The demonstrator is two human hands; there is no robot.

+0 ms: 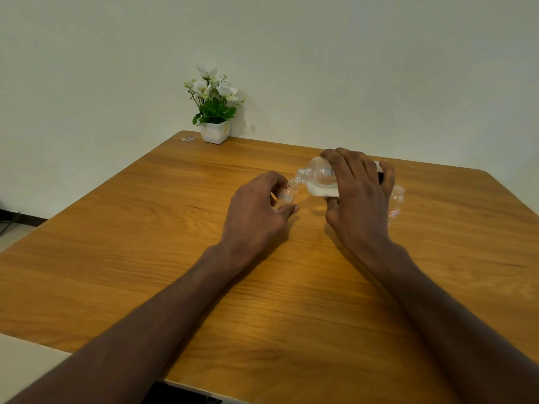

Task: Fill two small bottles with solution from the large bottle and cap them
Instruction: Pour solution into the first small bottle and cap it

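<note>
My right hand grips the large clear bottle, which lies tipped almost flat with its open neck pointing left. Pale liquid pools along its lower side. The neck sits right over the mouth of a small clear bottle, which my left hand holds between thumb and fingers on the wooden table. A second small clear bottle with a red-marked label stands upright just right of my right hand, partly hidden by it. I can see no caps.
A white pot of artificial white flowers stands at the table's far left corner against the wall, with a small scrap beside it. The table's right corner is rounded. A pale surface shows at the lower left.
</note>
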